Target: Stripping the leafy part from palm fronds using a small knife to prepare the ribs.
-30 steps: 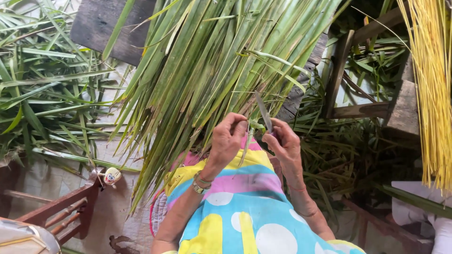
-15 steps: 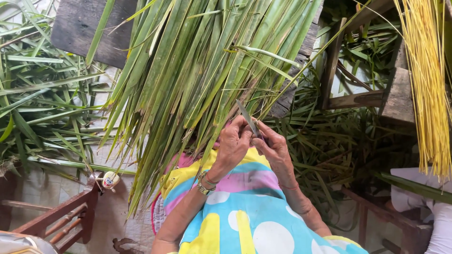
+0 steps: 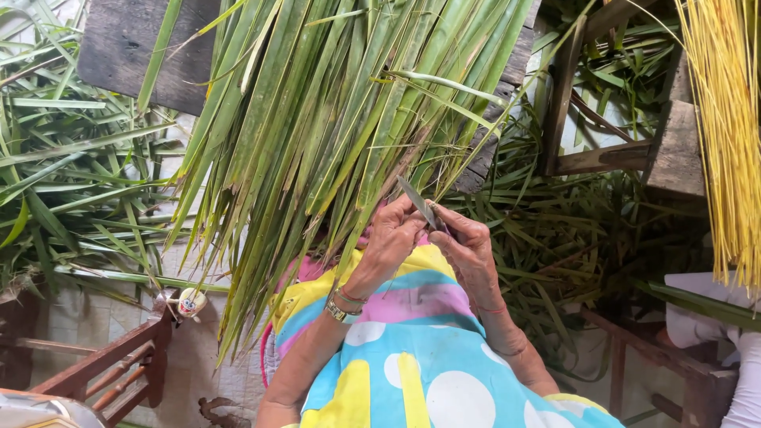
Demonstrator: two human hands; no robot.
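I see a small knife with a thin grey blade. It sits between my two hands, just over my lap, and its tip points up into the big bunch of long green leaves. My right hand is closed tight around the knife's lower end. My left hand is curled shut too, pinching a thin strip of leaf right beside the blade.

My left fingers touch the blade or nearly do. I think the blade could slip off the smooth leaf and nick them. If the leaf bends, the cut could go crooked and the strip might tear.

The leaves hang across my lap and hide some of what I do, so I could miss where the edge is.

More green leaves lie on the floor to the left. Yellow strips hang on the right, well apart. A wooden chair stands near my left side.
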